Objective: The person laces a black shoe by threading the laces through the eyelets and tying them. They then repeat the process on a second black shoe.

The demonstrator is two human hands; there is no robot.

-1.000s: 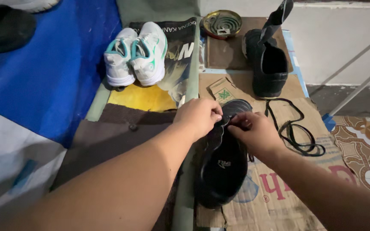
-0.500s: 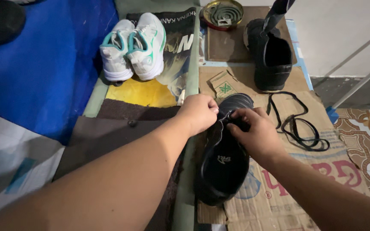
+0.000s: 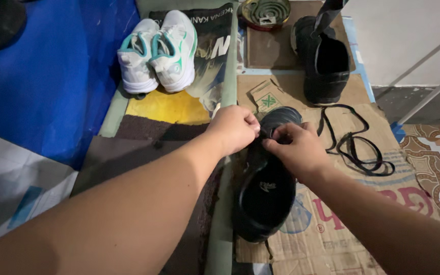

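Note:
A black shoe lies on cardboard in front of me, toe pointing away. My left hand is closed over the shoe's upper left side near the tongue. My right hand pinches the same spot from the right, fingertips almost touching the left hand. What sits between the fingers is hidden. A loose black lace lies coiled on the cardboard just right of my right hand. A second black shoe stands farther back, its tongue pulled upright.
A pair of white and teal sneakers rests at the back left on a printed sheet. A round tin with a coil sits at the far edge. Blue sheeting covers the left. Patterned tile floor shows at the right.
The view has shifted slightly. Both hands stay pinched together at the shoe's upper, with only small finger movement.

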